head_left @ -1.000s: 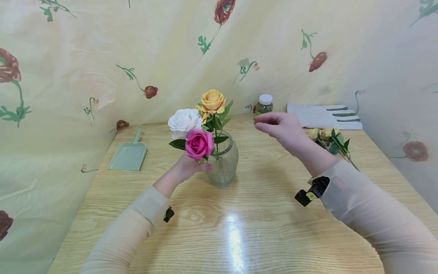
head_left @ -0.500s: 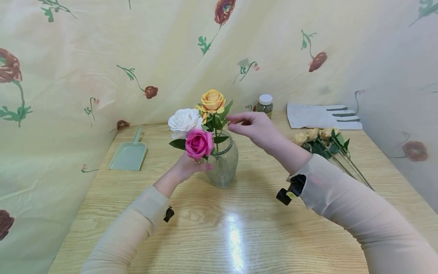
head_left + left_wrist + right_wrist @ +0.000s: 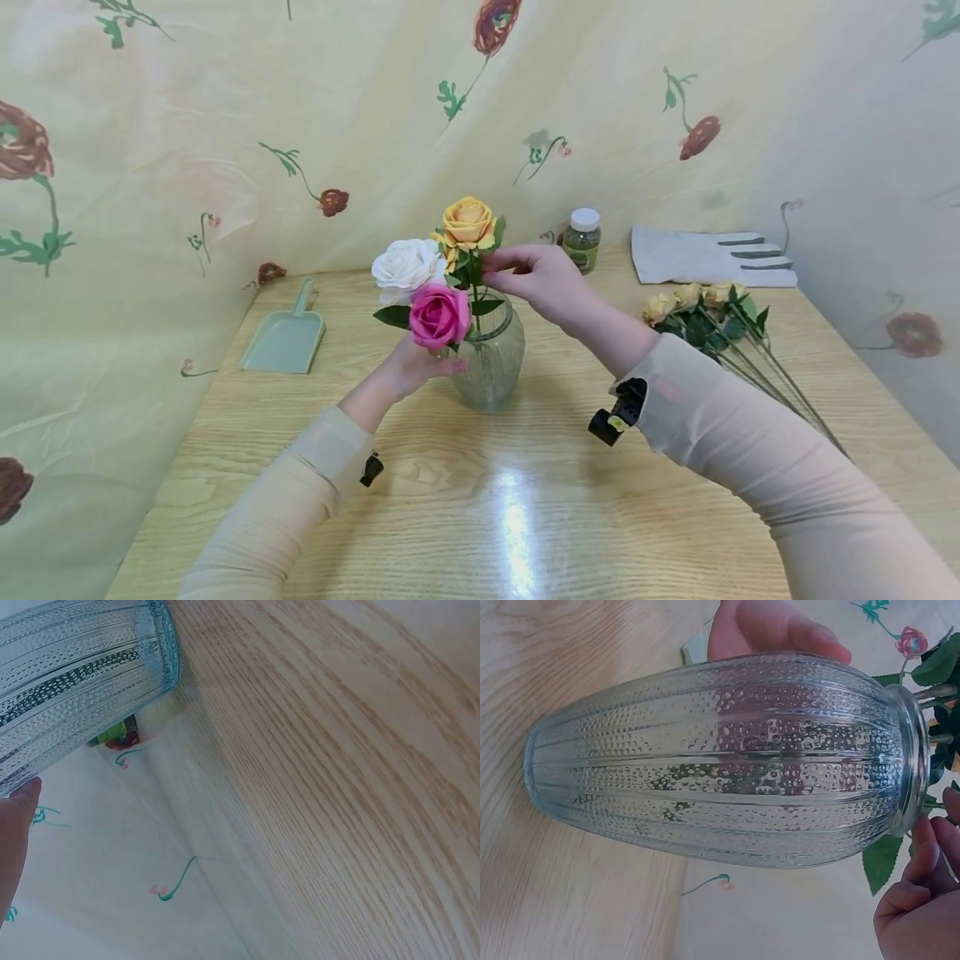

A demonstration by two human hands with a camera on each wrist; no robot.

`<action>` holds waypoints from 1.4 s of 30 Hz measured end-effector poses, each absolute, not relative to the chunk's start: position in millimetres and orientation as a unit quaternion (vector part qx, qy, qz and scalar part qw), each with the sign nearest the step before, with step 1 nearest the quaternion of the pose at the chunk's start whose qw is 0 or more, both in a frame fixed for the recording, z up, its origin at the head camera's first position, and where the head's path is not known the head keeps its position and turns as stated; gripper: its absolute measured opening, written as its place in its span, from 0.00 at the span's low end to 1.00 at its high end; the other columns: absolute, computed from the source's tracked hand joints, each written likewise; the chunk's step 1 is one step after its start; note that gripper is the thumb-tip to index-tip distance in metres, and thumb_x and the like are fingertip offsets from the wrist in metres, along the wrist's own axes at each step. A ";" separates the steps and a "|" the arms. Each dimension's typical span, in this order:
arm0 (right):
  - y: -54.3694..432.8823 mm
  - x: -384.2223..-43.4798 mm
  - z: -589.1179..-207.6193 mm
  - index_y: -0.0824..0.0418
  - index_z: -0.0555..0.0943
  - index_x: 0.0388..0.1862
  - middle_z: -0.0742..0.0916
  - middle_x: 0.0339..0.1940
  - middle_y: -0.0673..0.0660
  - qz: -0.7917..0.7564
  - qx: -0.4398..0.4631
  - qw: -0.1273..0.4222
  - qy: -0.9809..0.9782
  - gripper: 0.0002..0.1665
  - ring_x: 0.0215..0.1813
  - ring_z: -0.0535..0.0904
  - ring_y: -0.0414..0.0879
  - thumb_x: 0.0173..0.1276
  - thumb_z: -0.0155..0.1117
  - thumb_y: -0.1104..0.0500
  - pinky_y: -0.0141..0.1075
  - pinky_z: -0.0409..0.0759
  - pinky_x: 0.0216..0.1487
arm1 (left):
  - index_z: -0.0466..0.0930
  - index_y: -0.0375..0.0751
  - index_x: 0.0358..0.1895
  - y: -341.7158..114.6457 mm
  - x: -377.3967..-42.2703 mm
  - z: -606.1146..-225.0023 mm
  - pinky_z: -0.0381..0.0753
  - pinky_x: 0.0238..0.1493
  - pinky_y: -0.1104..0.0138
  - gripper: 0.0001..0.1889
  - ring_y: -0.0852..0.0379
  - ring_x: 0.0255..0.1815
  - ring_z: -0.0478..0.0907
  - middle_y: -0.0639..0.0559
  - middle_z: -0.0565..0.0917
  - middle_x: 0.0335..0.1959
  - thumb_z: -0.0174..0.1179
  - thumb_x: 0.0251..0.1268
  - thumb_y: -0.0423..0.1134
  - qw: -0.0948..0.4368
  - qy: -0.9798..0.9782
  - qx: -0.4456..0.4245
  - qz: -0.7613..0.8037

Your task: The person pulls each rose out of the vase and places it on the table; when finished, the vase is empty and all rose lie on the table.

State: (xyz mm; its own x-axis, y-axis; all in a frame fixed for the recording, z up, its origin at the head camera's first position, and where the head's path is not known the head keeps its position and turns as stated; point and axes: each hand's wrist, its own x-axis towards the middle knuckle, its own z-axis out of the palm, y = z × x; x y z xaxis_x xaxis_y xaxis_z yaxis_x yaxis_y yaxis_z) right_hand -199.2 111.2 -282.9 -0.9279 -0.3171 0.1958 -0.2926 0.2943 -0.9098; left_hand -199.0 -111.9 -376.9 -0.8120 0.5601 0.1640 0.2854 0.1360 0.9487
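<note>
A ribbed clear glass vase (image 3: 491, 367) stands upright on the wooden table, holding a white rose (image 3: 407, 269), a pink rose (image 3: 439, 317) and a yellow-orange rose (image 3: 469, 223). My left hand (image 3: 408, 367) grips the vase's left side; in the left wrist view only one digit (image 3: 16, 836) shows against the glass (image 3: 82, 682). Just above the rim, my right hand (image 3: 536, 283) has its thumb and fingers bent together at the yellow rose's stem and leaves. The right wrist view shows those fingers (image 3: 922, 889) close to the rim, their exact contact partly hidden.
On the left lies a pale green dustpan (image 3: 285, 340). At the back right stand a white-capped jar (image 3: 582, 242) and a pale glove (image 3: 705, 257) lying flat. Several cream-yellow roses (image 3: 701, 312) lie beyond my right forearm, their stems pointing toward me.
My right hand has moved left from beside the jar to the yellow rose above the vase, uncovering the loose roses and jar. The left hand stays on the vase.
</note>
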 end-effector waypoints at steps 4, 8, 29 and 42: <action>108.4 -201.7 -283.3 0.64 0.82 0.51 0.84 0.49 0.56 -0.556 -0.189 0.012 0.810 0.17 0.45 0.78 0.46 0.63 0.65 0.60 0.36 0.77 0.45 | 0.57 0.35 0.66 -112.4 -198.3 -376.3 0.61 0.66 0.53 0.58 0.47 0.66 0.59 0.41 0.63 0.64 0.69 0.31 0.66 0.125 0.738 0.280 0.602; 105.6 -203.1 -282.9 0.62 0.82 0.50 0.84 0.51 0.54 -0.554 -0.184 0.015 0.812 0.17 0.43 0.77 0.46 0.63 0.66 0.58 0.35 0.77 0.44 | 0.57 0.35 0.66 -112.4 -197.2 -375.0 0.61 0.65 0.53 0.58 0.48 0.66 0.58 0.41 0.63 0.64 0.69 0.30 0.67 0.126 0.741 0.276 0.599; 80.4 -208.3 -286.6 0.69 0.81 0.40 0.85 0.46 0.59 -0.606 -0.130 0.008 0.785 0.10 0.46 0.79 0.47 0.62 0.66 0.63 0.36 0.76 0.47 | 0.57 0.37 0.68 -115.1 -195.1 -373.9 0.62 0.64 0.50 0.60 0.45 0.68 0.58 0.41 0.63 0.67 0.66 0.31 0.71 0.151 0.780 0.242 0.557; 87.6 -205.2 -281.0 0.65 0.81 0.39 0.80 0.26 0.50 -0.665 -0.100 -0.045 0.738 0.09 0.22 0.67 0.40 0.60 0.67 0.62 0.29 0.66 0.23 | 0.53 0.41 0.70 -112.6 -199.1 -379.8 0.56 0.67 0.52 0.58 0.50 0.68 0.54 0.45 0.60 0.67 0.71 0.34 0.64 0.110 0.721 0.296 0.616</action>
